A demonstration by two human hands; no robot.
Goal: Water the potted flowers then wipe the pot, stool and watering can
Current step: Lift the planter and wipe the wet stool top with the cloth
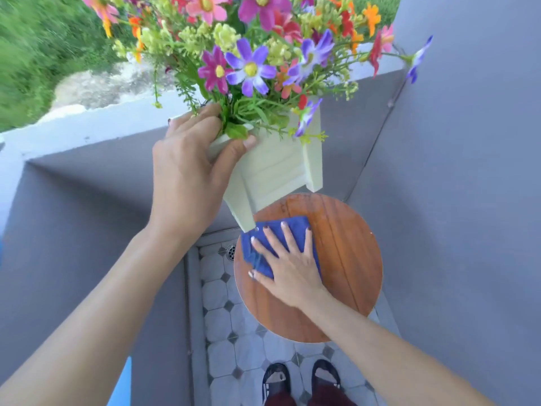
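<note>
My left hand (187, 171) grips the rim of the pale square flower pot (278, 168) and holds it lifted and tilted above the round wooden stool (345, 253). Colourful flowers (251, 54) fill the pot's top. One pot leg hangs just over the stool's left edge. My right hand (289, 262) lies flat, fingers spread, pressing a blue cloth (292, 230) onto the left part of the stool seat. The watering can is not in view.
Grey walls (453, 200) enclose a narrow corner with a low ledge (87, 130) behind the pot. The tiled floor (228, 317) has a drain (231, 251) near the wall. My two feet in dark sandals (301, 379) stand below the stool.
</note>
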